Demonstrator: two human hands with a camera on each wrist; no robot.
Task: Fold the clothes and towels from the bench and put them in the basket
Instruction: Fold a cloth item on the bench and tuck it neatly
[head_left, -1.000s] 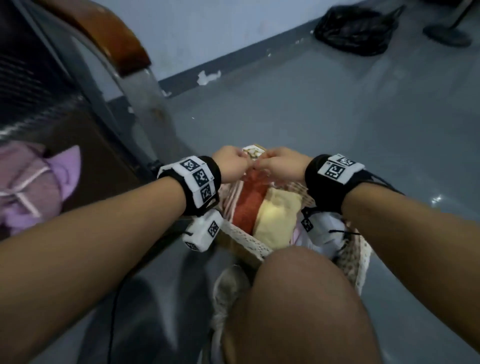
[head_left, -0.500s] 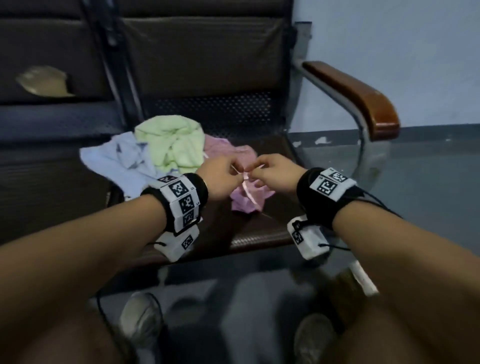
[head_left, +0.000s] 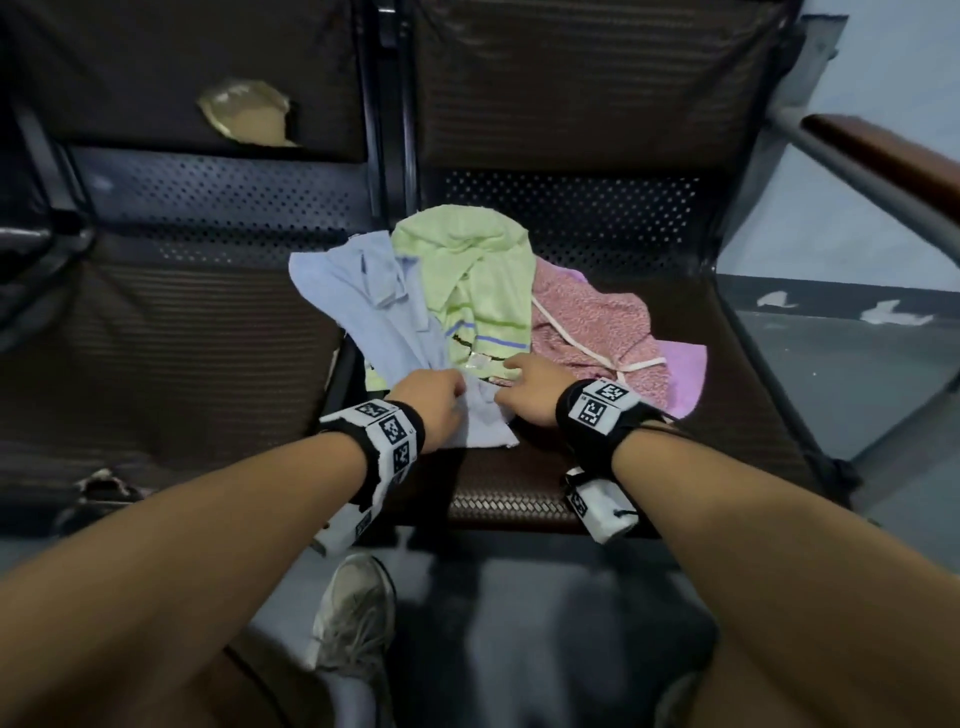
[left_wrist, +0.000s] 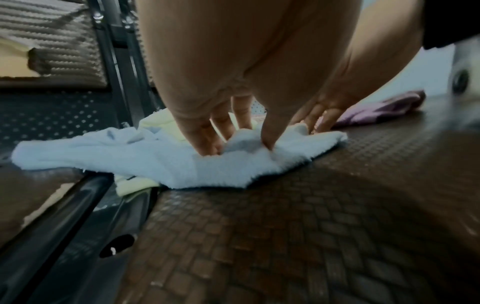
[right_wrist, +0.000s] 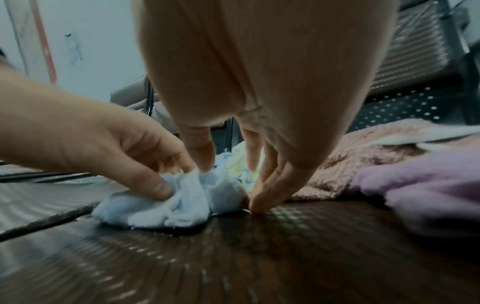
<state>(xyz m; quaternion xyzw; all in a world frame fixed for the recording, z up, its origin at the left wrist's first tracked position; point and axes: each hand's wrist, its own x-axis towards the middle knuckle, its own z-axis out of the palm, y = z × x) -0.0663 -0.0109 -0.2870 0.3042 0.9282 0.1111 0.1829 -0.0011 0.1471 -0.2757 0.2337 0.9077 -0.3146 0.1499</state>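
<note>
A crumpled light blue towel (head_left: 363, 301) lies on the brown bench seat (head_left: 519, 493), its near corner bunched between my hands. My left hand (head_left: 441, 402) pinches that corner with thumb and fingers, shown close in the left wrist view (left_wrist: 241, 148). My right hand (head_left: 511, 387) is beside it: its thumb is on the blue fold and its fingers reach the seat at the towel's edge (right_wrist: 228, 181). A green towel (head_left: 478, 280) lies on the blue one. To their right are a pink garment (head_left: 587, 322) and a purple cloth (head_left: 680, 374). The basket is out of view.
The seat's right side has a metal frame and a wooden armrest (head_left: 883, 156). A dark gap separates it from the left seat (head_left: 156, 364), whose backrest has a torn hole (head_left: 244, 114). My shoe (head_left: 353, 613) is on the grey floor below.
One second ago both hands were at the basket on the floor. Half a second ago they were over the pink garment on the bench. Now they are on the blue towel's near corner.
</note>
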